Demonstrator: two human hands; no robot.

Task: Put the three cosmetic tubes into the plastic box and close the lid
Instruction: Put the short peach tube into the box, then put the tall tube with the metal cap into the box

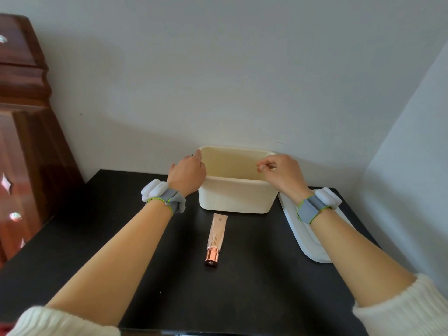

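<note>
**Two hands at the box, one tube on the table**

At the far left stands a dark wooden cabinet [21,132], which has no part in our work. Next comes our left hand [188,174], at the left end of the plastic box [234,197]. Its fingers are curled loosely, the thumb is up against the corner of the rim, and something small and dark shows at the fingertips, but we cannot tell what it is. We also cannot tell if this hand grips the box wall or only rests beside it; we judge it is there to steady the box.

The box is open and sits at the back of the black table [101,251], close to the wall. From our angle we see only the upper inner walls, so we cannot say whether any tubes lie inside. Just in front of the box, one cosmetic tube [215,237] lies flat on the table, with its rose-gold cap toward us. It touches nothing, and it is easy to pick up because both hands are near it.

Our right hand [281,173] is over the right end of the rim, with fingers bent and the fingertips pinched together over the opening. We see nothing between them.

At the right, the white lid [300,238] lies flat on the table beside the box, partly under our right forearm. We think it waits there so the opening remains free until the tubes are in.
</note>
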